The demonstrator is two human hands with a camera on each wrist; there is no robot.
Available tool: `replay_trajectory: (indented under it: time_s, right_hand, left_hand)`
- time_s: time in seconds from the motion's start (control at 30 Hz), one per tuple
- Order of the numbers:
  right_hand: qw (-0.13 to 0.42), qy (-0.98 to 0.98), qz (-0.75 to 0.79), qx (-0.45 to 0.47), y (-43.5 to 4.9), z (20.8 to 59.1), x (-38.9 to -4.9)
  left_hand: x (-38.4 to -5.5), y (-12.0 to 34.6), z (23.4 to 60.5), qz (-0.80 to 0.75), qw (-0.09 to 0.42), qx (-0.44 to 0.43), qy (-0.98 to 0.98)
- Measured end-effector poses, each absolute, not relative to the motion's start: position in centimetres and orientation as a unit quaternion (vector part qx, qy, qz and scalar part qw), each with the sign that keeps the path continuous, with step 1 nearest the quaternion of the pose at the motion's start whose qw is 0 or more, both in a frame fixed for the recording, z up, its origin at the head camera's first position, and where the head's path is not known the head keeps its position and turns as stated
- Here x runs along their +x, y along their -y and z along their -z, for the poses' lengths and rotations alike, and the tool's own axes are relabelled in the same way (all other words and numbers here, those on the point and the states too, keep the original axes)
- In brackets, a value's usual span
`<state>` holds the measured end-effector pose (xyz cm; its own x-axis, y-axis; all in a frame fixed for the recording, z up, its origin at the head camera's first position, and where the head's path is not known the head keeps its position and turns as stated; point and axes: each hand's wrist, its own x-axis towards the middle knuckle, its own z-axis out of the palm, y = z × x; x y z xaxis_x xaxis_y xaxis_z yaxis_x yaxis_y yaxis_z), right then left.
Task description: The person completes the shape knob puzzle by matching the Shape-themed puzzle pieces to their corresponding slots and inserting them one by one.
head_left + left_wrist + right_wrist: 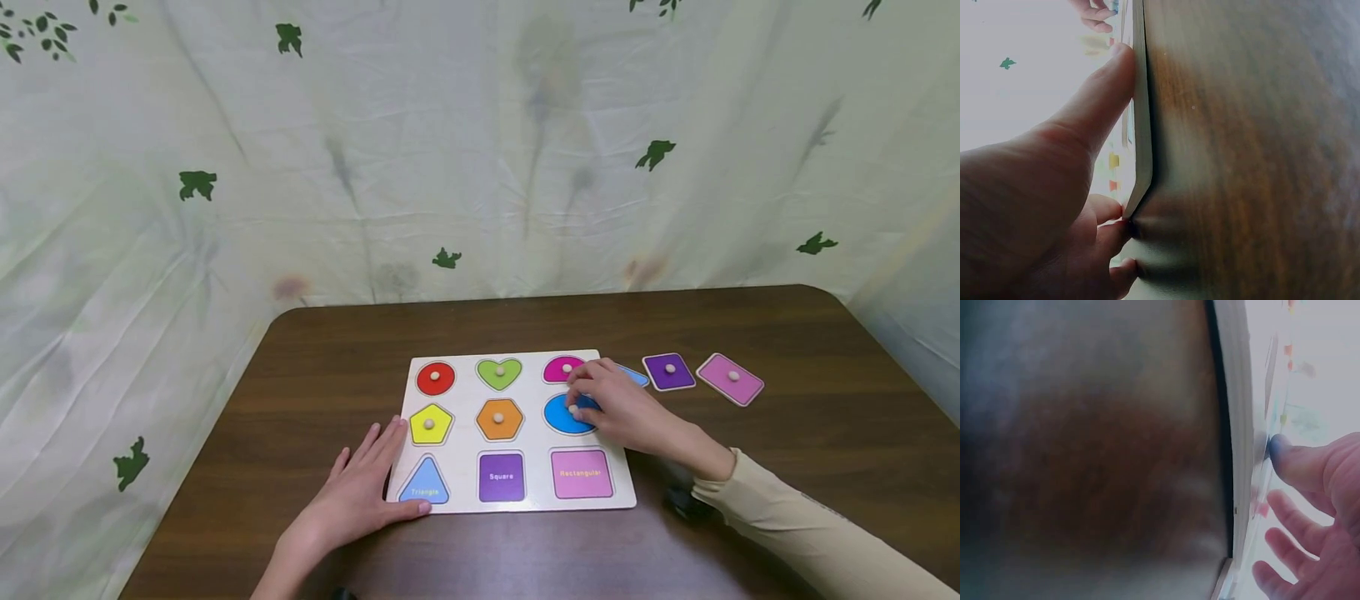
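A white shape-puzzle board point(464, 467) lies flat on the table. My right hand point(626, 410) pinches the small knob of the blue oval piece point(558, 419), which lies over its place at the board's right side. Against the board's left edge rests my left hand point(358, 485), fingers spread and fairly straight, its thumb on the front corner by the triangle slot point(424, 483). The left wrist view shows that thumb point(1107, 84) along the board's edge. Red circle point(436, 378), green heart point(498, 374), yellow pentagon point(431, 424) and orange hexagon point(499, 419) pieces sit in their slots.
Behind my right hand shows a magenta piece point(558, 369) in the board. A partly hidden light blue piece point(634, 375), a purple square point(669, 372) and a pink rectangle point(730, 379) lie right of the board. A pale leaf-patterned curtain point(480, 167) hangs behind the brown table point(810, 400).
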<state>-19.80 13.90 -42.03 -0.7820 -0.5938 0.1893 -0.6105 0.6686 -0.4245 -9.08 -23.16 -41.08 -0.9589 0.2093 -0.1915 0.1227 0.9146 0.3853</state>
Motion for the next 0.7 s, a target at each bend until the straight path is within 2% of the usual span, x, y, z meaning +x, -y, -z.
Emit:
replay_trajectory:
  time_s: [0.2, 0.7]
  right_hand:
    - [0.010, 0.915, -0.257, 0.310, -14.6, 41.5, -19.9]
    - [0.045, 0.922, -0.272, 0.270, -19.1, 41.0, -20.7]
  left_hand:
    - [-9.0, 23.1, 41.0, -0.187, 0.117, 0.087, -0.972]
    - [-9.1, 23.2, 41.1, -0.185, 0.114, 0.095, -0.972]
